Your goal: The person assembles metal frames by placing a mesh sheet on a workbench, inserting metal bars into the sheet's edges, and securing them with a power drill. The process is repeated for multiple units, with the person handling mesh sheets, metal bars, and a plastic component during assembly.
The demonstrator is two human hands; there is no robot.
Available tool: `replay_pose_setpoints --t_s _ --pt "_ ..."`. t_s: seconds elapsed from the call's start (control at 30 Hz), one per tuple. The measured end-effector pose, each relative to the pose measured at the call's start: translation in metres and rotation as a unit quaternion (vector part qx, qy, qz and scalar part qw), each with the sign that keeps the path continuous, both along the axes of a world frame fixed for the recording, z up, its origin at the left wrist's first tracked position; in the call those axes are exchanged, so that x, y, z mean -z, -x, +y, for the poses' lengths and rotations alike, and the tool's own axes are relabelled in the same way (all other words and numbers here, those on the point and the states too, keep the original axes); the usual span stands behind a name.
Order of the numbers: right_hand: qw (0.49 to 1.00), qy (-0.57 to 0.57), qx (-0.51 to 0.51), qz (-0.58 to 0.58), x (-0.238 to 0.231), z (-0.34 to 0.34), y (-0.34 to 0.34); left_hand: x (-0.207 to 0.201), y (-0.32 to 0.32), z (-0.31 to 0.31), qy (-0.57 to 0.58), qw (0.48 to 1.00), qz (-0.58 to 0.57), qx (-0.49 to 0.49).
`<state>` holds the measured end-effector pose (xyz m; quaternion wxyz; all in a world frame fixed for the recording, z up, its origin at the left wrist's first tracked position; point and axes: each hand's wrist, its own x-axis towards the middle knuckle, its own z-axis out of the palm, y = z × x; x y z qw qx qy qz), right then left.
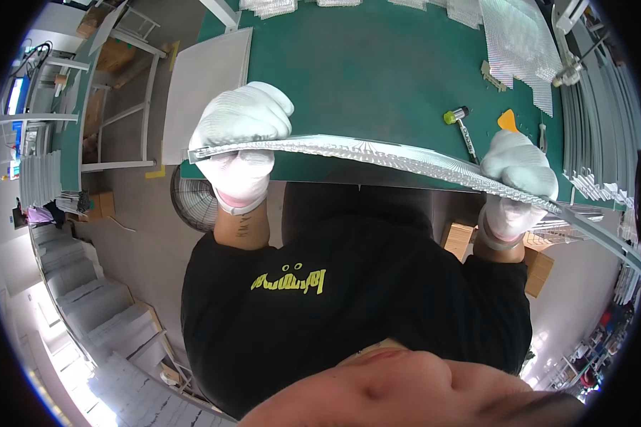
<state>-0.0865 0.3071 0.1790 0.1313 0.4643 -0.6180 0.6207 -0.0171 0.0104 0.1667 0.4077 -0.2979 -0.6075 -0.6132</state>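
A long, thin silvery strip with a ribbed edge (377,154) spans the space before me, seen nearly edge-on and sloping down to the right. My left hand (241,135), in a white glove, is closed round it near its left end. Toward the right, my right hand (518,171), also gloved in white, grips the same strip. The fingers of both hands are curled, and the gloves hide parts of the strip. Beyond it lies the green tabletop (363,78). A small mallet (464,132) with a yellow-green and black head rests near my right hand.
A yellow-orange scraper (507,120) and a slim tool (543,138) lie near the mallet. Ribbed translucent sheets (523,46) sit at the far right. A pale flat sheet (210,75) overhangs the table's left side. Long strips (595,121) line the right; a fan (191,201) stands below left.
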Motion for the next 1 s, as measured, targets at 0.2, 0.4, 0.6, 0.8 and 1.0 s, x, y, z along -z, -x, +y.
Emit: replay_pose_setpoints --t_s 0.2,0.4,0.6,0.8,1.0 --pt "0.989 0.139 -0.025 -0.032 0.033 0.012 0.014 -0.006 0.002 0.012 0.04 0.999 -0.025 0.012" --pt "0.983 0.161 0.078 -0.05 0.034 0.006 0.007 0.006 -0.001 0.005 0.015 0.999 -0.031 0.01" --pt "0.974 0.116 0.187 -0.058 -0.005 0.009 0.012 0.012 0.013 -0.006 -0.028 0.995 -0.094 0.033" --pt "0.957 -0.222 0.109 0.152 -0.07 0.033 0.027 0.004 0.014 -0.007 -0.051 0.986 -0.156 0.034" --pt "0.921 -0.334 0.019 0.199 -0.11 0.026 0.022 -0.031 0.001 -0.014 0.063 0.971 -0.224 0.052"
